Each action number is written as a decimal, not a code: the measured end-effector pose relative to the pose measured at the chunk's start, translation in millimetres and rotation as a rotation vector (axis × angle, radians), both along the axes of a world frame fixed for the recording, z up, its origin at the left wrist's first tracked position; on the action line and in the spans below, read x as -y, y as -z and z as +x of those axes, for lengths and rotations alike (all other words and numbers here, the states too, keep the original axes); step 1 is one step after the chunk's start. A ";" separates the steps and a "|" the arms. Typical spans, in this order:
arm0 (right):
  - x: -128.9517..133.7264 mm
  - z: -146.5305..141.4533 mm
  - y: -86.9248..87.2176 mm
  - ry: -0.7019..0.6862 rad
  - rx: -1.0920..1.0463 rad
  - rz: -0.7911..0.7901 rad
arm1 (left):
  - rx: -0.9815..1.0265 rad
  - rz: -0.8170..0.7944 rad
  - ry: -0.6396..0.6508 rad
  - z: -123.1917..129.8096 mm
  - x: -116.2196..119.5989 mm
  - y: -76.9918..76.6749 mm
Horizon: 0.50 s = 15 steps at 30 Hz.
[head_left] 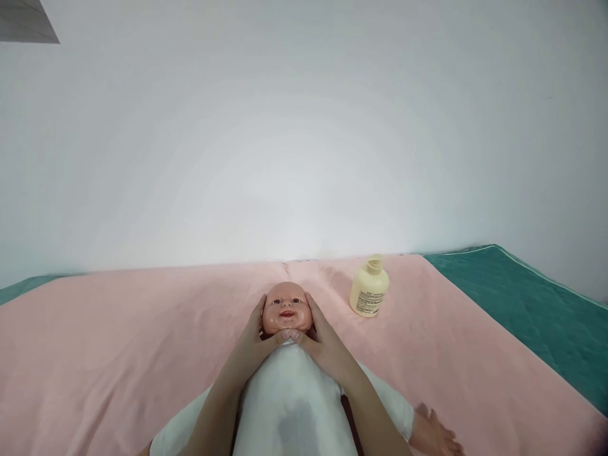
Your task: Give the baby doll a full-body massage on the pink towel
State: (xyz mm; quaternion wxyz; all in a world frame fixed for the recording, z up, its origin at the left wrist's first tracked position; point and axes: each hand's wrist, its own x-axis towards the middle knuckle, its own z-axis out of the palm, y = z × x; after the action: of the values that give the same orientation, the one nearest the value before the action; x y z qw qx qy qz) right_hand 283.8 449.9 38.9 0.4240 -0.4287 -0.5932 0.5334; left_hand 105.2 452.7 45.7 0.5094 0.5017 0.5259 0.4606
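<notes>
A baby doll point(287, 310) in a white outfit lies on its back on a pink blanket point(156, 316), its head toward the wall. My left hand point(254, 339) cups one side of the doll's head, with the thumb under the chin. On the other side my right hand point(323, 335) does the same, and the two thumbs meet just below the chin. Part of the fingers is hidden behind the head. Both of the doll's sleeved arms stretch outward, and its plastic hand point(434, 434) shows at the lower right.
A pale yellow pump bottle point(369, 288) with a printed label stands upright on the blanket, right of the doll's head. Green quilted bedding point(522, 304) shows past the blanket's right edge. A white wall point(304, 139) rises directly behind.
</notes>
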 end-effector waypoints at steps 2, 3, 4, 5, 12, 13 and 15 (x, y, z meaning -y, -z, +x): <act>-0.7 -0.7 2.6 0.013 0.013 0.012 | -0.040 0.031 -0.002 0.6 -0.9 2.7; -0.9 -0.9 3.3 0.017 0.021 0.019 | -0.052 0.041 0.000 0.8 -1.0 3.3; -1.0 -0.9 3.6 0.020 0.029 0.028 | -0.062 0.047 0.004 0.9 -0.9 3.5; -0.9 -0.8 3.4 0.021 0.037 0.037 | -0.069 0.048 0.007 0.9 -0.6 3.3; -0.2 2.8 -2.9 0.020 0.044 0.000 | -0.083 0.035 0.049 -1.9 3.5 -2.5; -0.4 3.3 -3.3 0.021 0.029 -0.009 | -0.089 0.037 0.053 -2.5 3.9 -2.9; -1.0 4.1 -3.5 0.022 0.004 -0.023 | -0.107 0.040 0.053 -3.8 4.4 -2.8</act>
State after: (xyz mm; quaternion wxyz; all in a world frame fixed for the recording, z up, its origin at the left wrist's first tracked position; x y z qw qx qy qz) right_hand 287.9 451.0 42.3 0.4236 -0.4411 -0.5832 0.5347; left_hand 101.4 448.4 48.5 0.4826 0.5495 0.5294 0.4299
